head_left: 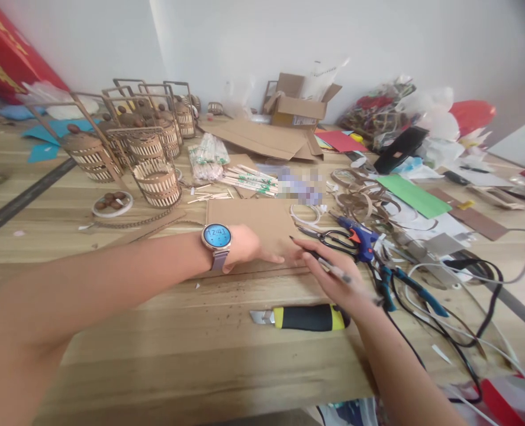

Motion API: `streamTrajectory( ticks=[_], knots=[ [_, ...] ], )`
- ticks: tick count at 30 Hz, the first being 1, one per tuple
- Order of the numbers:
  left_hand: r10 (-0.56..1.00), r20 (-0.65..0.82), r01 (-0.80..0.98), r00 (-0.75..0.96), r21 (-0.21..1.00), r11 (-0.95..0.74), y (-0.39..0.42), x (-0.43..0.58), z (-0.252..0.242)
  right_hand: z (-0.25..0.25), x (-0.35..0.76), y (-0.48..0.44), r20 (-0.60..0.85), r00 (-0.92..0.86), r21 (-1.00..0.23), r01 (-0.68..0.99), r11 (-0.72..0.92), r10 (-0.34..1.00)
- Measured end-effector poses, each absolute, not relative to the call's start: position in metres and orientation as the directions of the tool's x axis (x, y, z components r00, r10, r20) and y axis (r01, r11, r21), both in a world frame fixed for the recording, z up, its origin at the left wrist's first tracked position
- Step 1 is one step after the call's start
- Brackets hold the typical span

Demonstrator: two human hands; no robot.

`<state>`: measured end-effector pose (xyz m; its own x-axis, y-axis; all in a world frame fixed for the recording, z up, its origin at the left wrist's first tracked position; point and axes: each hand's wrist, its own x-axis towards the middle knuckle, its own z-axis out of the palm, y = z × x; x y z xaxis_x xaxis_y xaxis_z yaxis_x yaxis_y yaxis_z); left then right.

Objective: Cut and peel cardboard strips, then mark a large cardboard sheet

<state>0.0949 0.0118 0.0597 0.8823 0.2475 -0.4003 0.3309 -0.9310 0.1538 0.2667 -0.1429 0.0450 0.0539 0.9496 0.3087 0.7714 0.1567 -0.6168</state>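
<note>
A sheet of brown cardboard lies flat on the wooden table in front of me. My left hand, with a watch at its wrist, rests on this sheet, index finger stretched out and the other fingers partly hidden. Between the fingers of my right hand is a pen, its dark tip pointing left above the cardboard's right side. Slight blur covers the right hand. Closer to me lies a utility knife with a black and yellow handle and its blade out to the left.
Small woven bamboo lanterns stand at the left, near a white ring holding brown beads. Bundled sticks lie beyond the cardboard. To the right are scissors, a blue glue gun, pliers and tangled cables. A cardboard box stands behind.
</note>
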Motion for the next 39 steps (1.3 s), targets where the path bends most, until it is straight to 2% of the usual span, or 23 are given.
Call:
streamTrajectory(
  ticks=[3, 6, 11, 21, 27, 32, 36, 39],
  knots=[
    [0.163, -0.568, 0.242, 0.807, 0.065, -0.968, 0.007, 0.092, 0.073, 0.053, 0.241, -0.149, 0.263, 0.040, -0.752, 0.634, 0.179, 0.964],
    [0.138, -0.606, 0.190, 0.784, 0.021, -0.982, 0.003, 0.090, 0.087, 0.048, 0.221, -0.146, 0.208, -0.017, -0.809, 0.560, 0.182, 0.978],
    [0.126, -0.646, 0.174, 0.753, 0.011, -0.985, 0.000, 0.094, 0.093, 0.037, 0.210, -0.139, 0.172, -0.007, -0.814, 0.563, 0.146, 0.985],
    [0.128, -0.620, 0.169, 0.774, 0.007, -0.986, 0.004, 0.093, 0.082, 0.035, 0.205, -0.136, 0.179, -0.031, -0.814, 0.556, 0.165, 0.983],
    [0.150, -0.604, 0.178, 0.783, -0.014, -0.984, 0.000, 0.091, 0.088, 0.038, 0.238, -0.142, 0.174, 0.044, -0.777, 0.620, 0.110, 0.984],
    [0.108, -0.598, 0.153, 0.795, 0.025, -0.988, 0.006, 0.090, 0.080, 0.042, 0.294, -0.161, 0.161, 0.265, -0.637, 0.763, -0.105, 0.951],
    [0.095, -0.600, 0.163, 0.794, 0.059, -0.985, 0.009, 0.091, 0.076, 0.049, 0.317, -0.173, 0.244, 0.429, -0.538, 0.806, -0.246, 0.870],
    [0.113, -0.604, 0.187, 0.789, 0.061, -0.980, 0.007, 0.090, 0.079, 0.056, 0.304, -0.171, 0.333, 0.456, -0.569, 0.795, -0.209, 0.825]
  ],
)
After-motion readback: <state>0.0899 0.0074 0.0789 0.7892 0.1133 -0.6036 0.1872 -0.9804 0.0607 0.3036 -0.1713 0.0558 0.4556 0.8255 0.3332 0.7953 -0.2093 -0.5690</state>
